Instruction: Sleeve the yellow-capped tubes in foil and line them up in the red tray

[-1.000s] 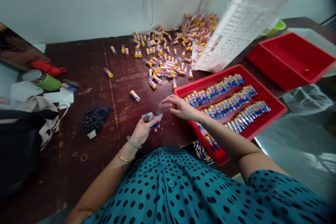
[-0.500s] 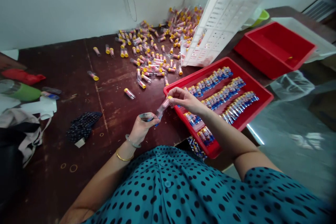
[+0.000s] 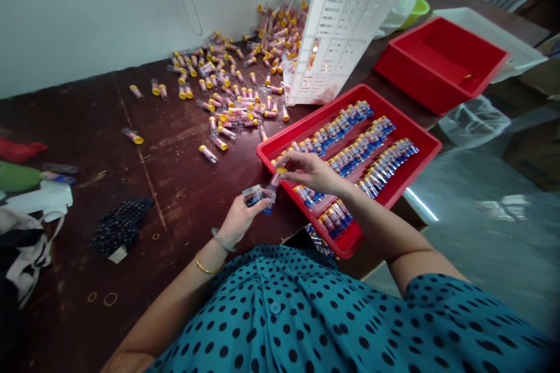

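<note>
My left hand is closed on a small clear packet with blue print, held over the table's front edge. My right hand pinches a yellow-capped clear tube and its lower end meets the packet's open end. Just right of both hands lies a red tray with three rows of packed tubes. A heap of loose yellow-capped tubes is spread over the brown table farther back.
A tipped white crate leans by the wall with more tubes behind it. A second red tray stands at the right. A dark dotted cloth, a green bottle and bags lie at the left. Rubber bands lie near the front edge.
My right hand picked a tube off the table, brought it to the packet in my left hand and tilted it down into the opening. The view swung to the right.
</note>
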{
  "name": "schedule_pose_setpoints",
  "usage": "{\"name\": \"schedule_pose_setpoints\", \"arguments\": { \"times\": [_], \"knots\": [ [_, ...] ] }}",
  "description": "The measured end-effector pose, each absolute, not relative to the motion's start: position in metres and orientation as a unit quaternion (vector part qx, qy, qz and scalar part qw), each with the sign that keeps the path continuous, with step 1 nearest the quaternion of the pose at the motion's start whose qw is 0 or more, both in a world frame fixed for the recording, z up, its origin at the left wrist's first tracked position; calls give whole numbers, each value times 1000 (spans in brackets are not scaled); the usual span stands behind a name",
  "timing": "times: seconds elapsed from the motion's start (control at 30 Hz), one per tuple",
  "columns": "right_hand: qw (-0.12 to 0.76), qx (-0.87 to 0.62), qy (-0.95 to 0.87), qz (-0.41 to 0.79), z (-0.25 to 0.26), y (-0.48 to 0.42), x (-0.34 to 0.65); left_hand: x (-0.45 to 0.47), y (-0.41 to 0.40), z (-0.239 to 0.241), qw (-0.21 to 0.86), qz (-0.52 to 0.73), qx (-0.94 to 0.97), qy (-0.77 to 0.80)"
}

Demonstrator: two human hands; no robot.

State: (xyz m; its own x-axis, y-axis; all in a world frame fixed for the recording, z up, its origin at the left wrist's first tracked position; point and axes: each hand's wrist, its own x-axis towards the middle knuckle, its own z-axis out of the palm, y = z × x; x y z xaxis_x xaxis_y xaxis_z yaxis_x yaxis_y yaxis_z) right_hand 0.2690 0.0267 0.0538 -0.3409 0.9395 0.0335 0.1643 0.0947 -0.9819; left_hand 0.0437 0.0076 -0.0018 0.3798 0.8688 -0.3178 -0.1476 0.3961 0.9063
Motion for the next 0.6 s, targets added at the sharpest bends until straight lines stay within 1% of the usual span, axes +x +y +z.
{"name": "schedule_pose_setpoints", "arguments": {
  "times": [0.07, 0.17, 0.23, 0.3, 0.43, 0.6],
  "knots": [
    [374, -444, -651, 490, 54, 19, 269, 51, 4, 1, 748, 349, 373, 423],
    [388, -444, -621, 516, 46, 5, 266, 61, 0, 8, 803, 320, 309, 397],
    [396, -446, -606, 526, 39, -6, 263, 66, -1, 12, 815, 319, 291, 386],
    [416, -457, -601, 507, 33, -16, 259, 71, -2, 16, 800, 346, 292, 394],
    [474, -470, -607, 430, 28, -31, 256, 79, -4, 19, 757, 384, 324, 417],
    [485, -464, -628, 393, 30, -34, 261, 85, -7, 19, 737, 391, 364, 413]
  ]
}}
